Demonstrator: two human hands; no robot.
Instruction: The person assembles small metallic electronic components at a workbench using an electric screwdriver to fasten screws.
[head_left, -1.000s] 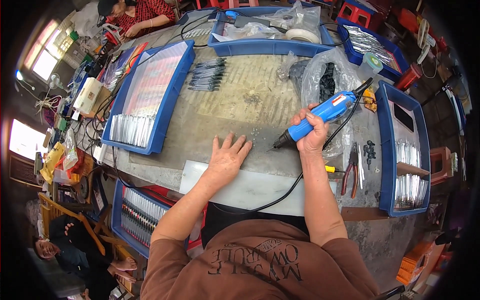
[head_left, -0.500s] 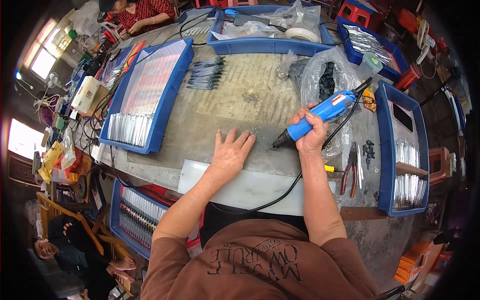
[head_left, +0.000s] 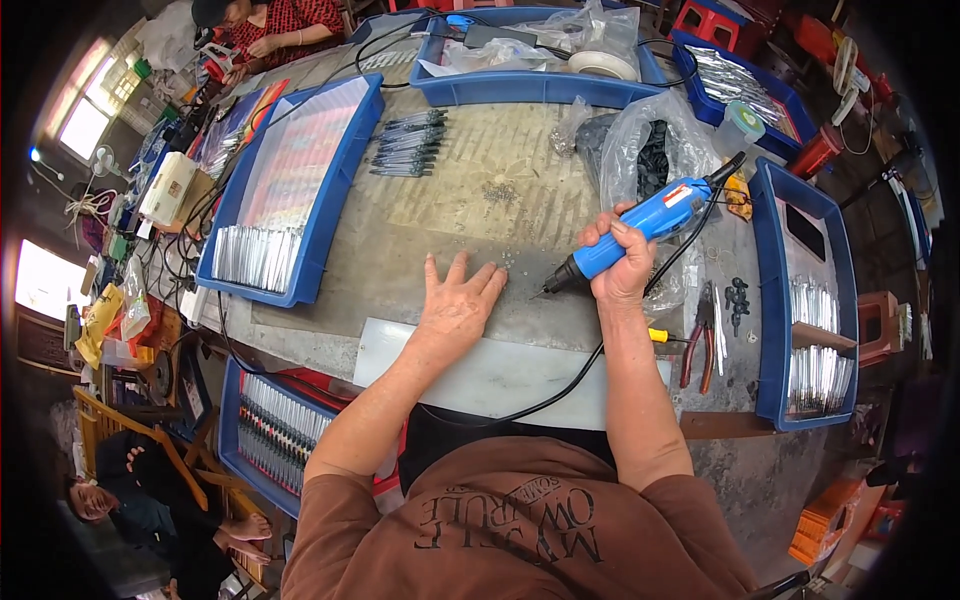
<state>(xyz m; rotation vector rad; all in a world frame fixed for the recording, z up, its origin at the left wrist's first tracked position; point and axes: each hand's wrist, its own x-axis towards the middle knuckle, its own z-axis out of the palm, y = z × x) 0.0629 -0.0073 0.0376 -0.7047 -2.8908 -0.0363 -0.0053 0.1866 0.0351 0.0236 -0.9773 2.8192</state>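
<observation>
My right hand (head_left: 622, 262) is wrapped round a blue electric screwdriver (head_left: 650, 222), its black nose and thin bit angled down to the left, close to the tabletop. A black cord runs from its upper end. Flat on the grey work mat (head_left: 400, 260) rests my left hand (head_left: 458, 305), fingers spread, nothing held. Tiny screws (head_left: 478, 252) are scattered just beyond its fingertips, and a small pile of screws (head_left: 500, 192) lies farther off. A stack of slim dark-and-clear pen-like pieces (head_left: 408, 145) is at the mat's far left.
Blue trays of silvery parts stand left (head_left: 325, 225) and right (head_left: 775, 300). Another blue tray (head_left: 530, 92) closes off the back. Pliers (head_left: 710, 345) and a yellow-handled screwdriver (head_left: 658, 336) lie right of my forearm. A clear bag (head_left: 625, 150) holds black pieces. Another person (head_left: 285, 30) sits far left.
My left hand has shifted very slightly left on the mat. The right hand and the electric screwdriver stay almost still.
</observation>
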